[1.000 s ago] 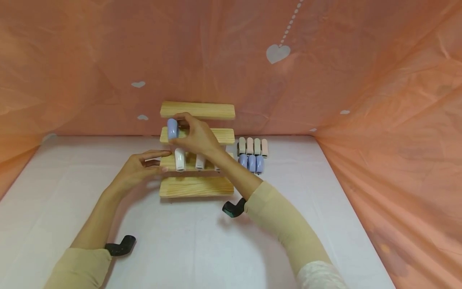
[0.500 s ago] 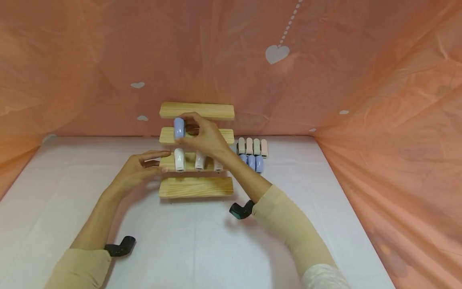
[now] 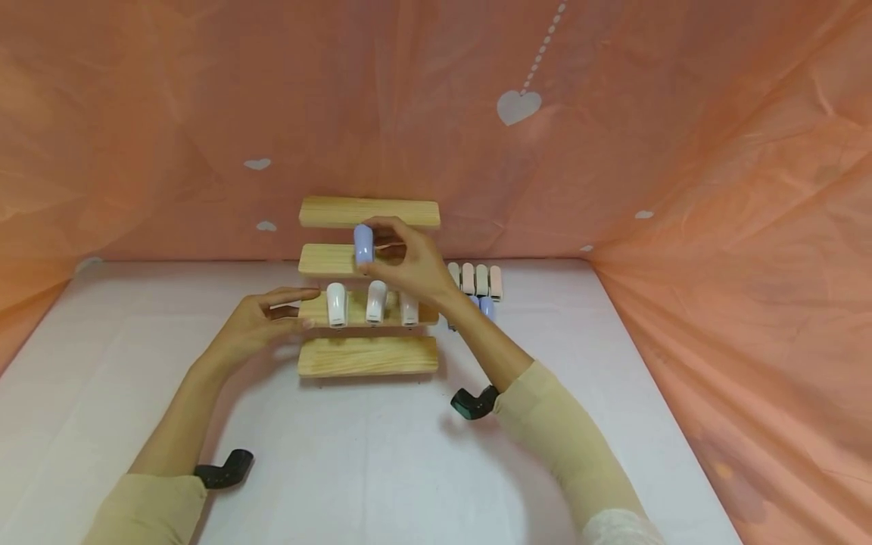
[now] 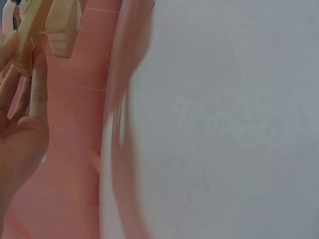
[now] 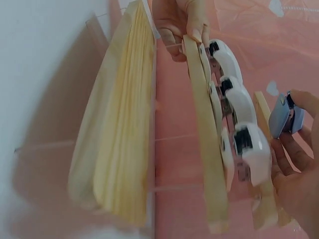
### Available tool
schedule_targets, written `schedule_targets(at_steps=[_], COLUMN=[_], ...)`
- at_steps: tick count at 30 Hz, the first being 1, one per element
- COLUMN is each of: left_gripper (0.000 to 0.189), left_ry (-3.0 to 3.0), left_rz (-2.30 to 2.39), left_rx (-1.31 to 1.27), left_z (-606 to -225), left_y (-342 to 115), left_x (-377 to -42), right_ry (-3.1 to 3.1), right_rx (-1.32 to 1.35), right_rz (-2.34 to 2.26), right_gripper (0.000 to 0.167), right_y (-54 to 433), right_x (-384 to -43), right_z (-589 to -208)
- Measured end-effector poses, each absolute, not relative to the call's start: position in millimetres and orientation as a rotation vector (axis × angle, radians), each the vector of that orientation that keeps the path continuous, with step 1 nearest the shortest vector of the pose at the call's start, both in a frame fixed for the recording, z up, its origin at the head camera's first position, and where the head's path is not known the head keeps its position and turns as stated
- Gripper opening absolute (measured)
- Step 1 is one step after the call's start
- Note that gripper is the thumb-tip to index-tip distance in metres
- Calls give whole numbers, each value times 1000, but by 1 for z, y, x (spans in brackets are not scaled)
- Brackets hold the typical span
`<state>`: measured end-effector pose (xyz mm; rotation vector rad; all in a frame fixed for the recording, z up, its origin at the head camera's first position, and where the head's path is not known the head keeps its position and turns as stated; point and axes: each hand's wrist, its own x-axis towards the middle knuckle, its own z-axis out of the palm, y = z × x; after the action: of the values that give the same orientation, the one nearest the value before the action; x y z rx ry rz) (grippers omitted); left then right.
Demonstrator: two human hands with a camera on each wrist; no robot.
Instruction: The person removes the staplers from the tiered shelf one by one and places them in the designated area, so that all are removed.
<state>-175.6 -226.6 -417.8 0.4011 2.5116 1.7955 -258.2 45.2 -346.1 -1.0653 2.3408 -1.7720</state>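
Blue stapler (image 3: 364,244): glossy, plastic-looking shell. White staplers (image 3: 337,304): likewise glossy, smooth. Shelf boards (image 3: 368,357): grained wood. Sleeves (image 3: 568,443): matt cloth

In the head view, lighting was even and moderately bright, with soft shadows on the white tabletop (image 3: 368,462) at lower left and right of centre and small glints on the lilac stapler (image 3: 364,244). The left wrist view was dimmer, greyish, crossed by a soft-edged shadow left of centre. The right wrist view showed diffuse shadow at left and softened detail toward the bottom.
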Motion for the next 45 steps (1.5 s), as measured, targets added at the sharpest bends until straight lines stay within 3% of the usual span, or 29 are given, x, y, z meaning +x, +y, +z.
schedule_targets(at_steps=[11, 45], left_gripper=[50, 48], left_ry=[2470, 2537], left_rz=[1809, 1761], left_rx=[343, 367], left_z=[-415, -418], left_y=[-226, -225], left_x=[-176, -176], right_ry=[2334, 2486], right_rx=[-1040, -925], right_rz=[-1846, -1801], right_gripper=[58, 57], right_y=[74, 148], right_x=[-242, -242], right_z=[-325, -346])
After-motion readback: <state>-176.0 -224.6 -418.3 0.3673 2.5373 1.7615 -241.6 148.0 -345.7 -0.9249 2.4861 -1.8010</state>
